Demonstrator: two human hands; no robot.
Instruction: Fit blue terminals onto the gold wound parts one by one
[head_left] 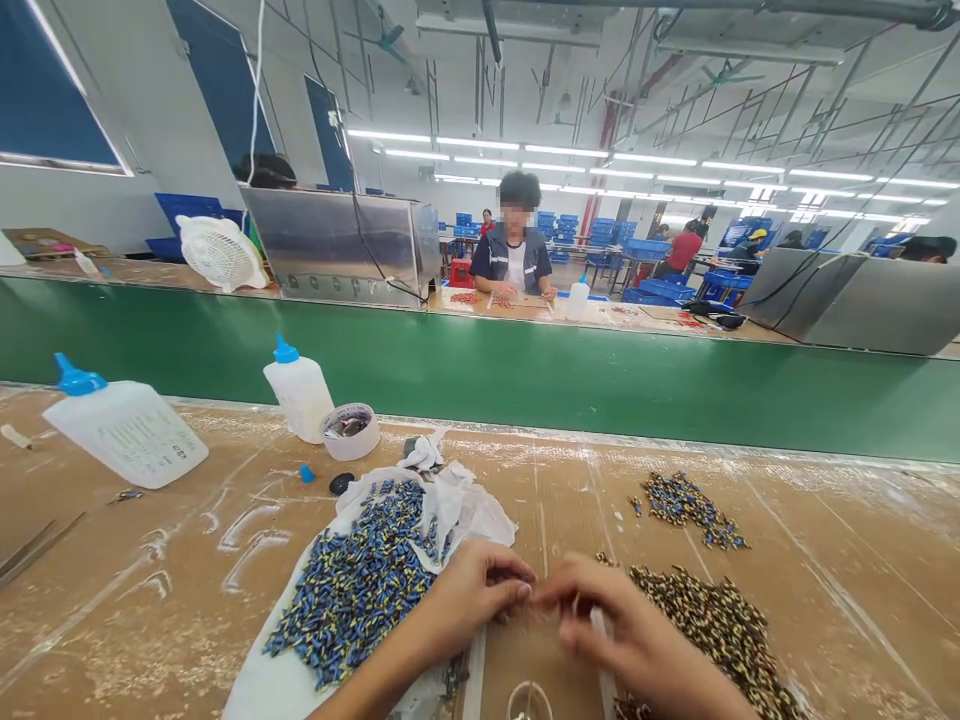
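I've got left hand (484, 592), lower center, near blue-yellow pile (358, 580); right hand (604, 608) by brown-yellow pile (716, 622), lower right. Fingers narrow; can't tell what's held.

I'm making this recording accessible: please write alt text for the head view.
A person's left hand and right hand nearly meet over a brown worktable; what they hold is unclear. Small blue-and-yellow pieces lie heaped on a white sheet at left, brownish pieces at right. Beyond a green strip, a co-worker faces the camera.
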